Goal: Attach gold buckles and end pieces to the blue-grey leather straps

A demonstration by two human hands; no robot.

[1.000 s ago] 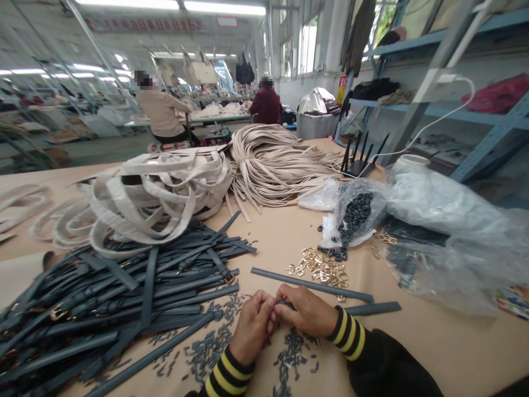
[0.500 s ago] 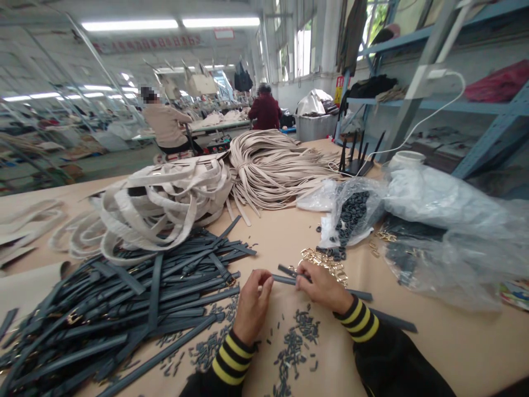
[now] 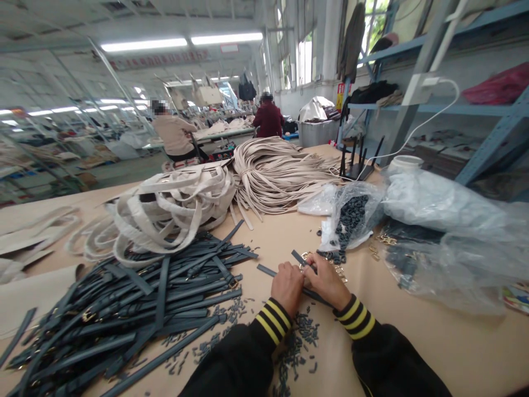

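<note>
A dark strap (image 3: pixel 266 269) runs under the fingers of my left hand (image 3: pixel 288 286), which is closed around it. My right hand (image 3: pixel 328 280) grips the same strap farther along, and its short free end (image 3: pixel 298 257) sticks up past the fingertips. The two hands meet at the fingers, and the part of the strap between them is mostly hidden. Behind my right hand lie gold metal clasps (image 3: pixel 341 273), partly covered by it. Small dark strap loops (image 3: pixel 305 330) are scattered on the table just below my hands.
A large heap of dark straps (image 3: pixel 177 298) with gold buckles covers the left. Beige straps (image 3: pixel 165 209) and a tied beige bundle (image 3: pixel 273 171) lie behind. Plastic bags, one with black rings (image 3: pixel 351 215), stand right, near a router (image 3: pixel 359 162). Two people sit farther back.
My left hand has moved right and closed on the strap beside my right hand. The strap's angle has changed, its left end now poking out beyond my left hand. The camera view has shifted slightly.
</note>
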